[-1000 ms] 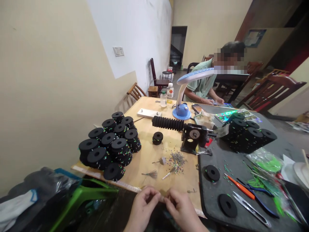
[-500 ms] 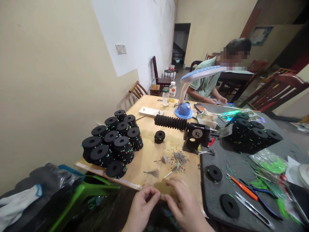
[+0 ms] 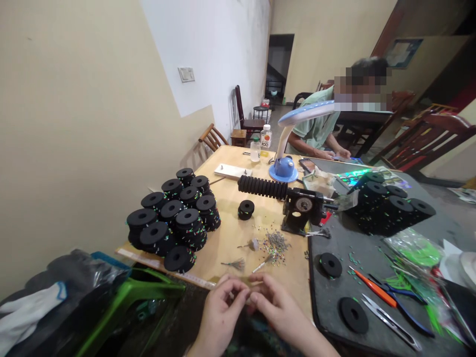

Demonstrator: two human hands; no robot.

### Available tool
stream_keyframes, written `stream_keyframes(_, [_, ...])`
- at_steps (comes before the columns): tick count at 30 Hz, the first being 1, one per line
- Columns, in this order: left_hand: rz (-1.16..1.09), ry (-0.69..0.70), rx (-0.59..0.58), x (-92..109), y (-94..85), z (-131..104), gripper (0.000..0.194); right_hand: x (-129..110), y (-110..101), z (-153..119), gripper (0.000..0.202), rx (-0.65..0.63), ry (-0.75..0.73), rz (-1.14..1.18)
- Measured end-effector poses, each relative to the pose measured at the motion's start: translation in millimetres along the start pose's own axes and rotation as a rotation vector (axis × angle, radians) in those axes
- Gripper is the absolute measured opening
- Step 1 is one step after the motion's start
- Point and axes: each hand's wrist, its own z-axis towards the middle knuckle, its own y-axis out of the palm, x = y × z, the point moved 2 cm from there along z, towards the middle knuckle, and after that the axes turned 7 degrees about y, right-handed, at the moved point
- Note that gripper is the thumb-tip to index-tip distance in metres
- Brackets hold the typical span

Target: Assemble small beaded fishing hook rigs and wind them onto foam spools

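Here's the white-stemmed bundle [image 3: 260, 266], just beyond the fingertips, its long axis slanting away rightward into the bead pile [image 3: 275, 243]. The right hand [image 3: 273, 301] is nearer; the left hand [image 3: 225, 310] curls close beside, fingers narrow, any held piece impossible to tell.

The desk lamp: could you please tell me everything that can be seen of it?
The desk lamp has a curved blue head with a paler underside, a whitish arm and a round, flared blue base; it looks like plastic. It stands upright on the far part of the wooden tabletop, beyond the black spindle device, with its head stretching towards the picture's right. Whether it is lit is unclear.
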Motion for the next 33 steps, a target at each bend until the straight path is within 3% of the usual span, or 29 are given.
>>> stream_keyframes(3, [0.032, 0.023, 0.011, 3, -2.5, 2, 0.023, 6, 7, 7, 0.045, -0.081, 0.155, 0.136])
stream_keyframes(5, [0.041, 0.013, -0.002, 2, -3.7, 3, 0.023, 7, 6, 9, 0.039, -0.006, 0.131, 0.088])
stream_keyframes(10, [0.011, -0.089, -0.062, -10, -5.9, -1, 0.025, 14, 4, 5, 0.017, 0.181, -0.02, -0.333])
stream_keyframes(14, [0.072, -0.112, -0.037, -22, -17.8, -5, 0.026, 34, 6, 7, 0.016, 0.254, -0.039, -0.629])
stream_keyframes(18, [0.234, 0.008, 0.056, -23, -35.8, -11, 0.023, 42, 10, 11, 0.017, 0.305, -0.063, -0.817])
stream_keyframes(21, [0.348, 0.159, 0.059, -21, -40.9, -20, 0.018, 39, 14, 12, 0.018, 0.282, -0.084, -0.911])
stream_keyframes(24, [0.444, 0.368, -0.025, -20, -36.3, -32, 0.012, 34, 15, 12, 0.019, 0.265, -0.093, -0.972])
stream_keyframes(28, [0.534, 0.582, -0.111, -23, -25.6, -46, 0.016, 32, 17, 13, 0.018, 0.237, -0.107, -1.021])
stream_keyframes(33, [0.55, 0.607, -0.171, -34, -17.9, -54, 0.017, 33, 18, 18, 0.017, 0.232, -0.078, -1.026])
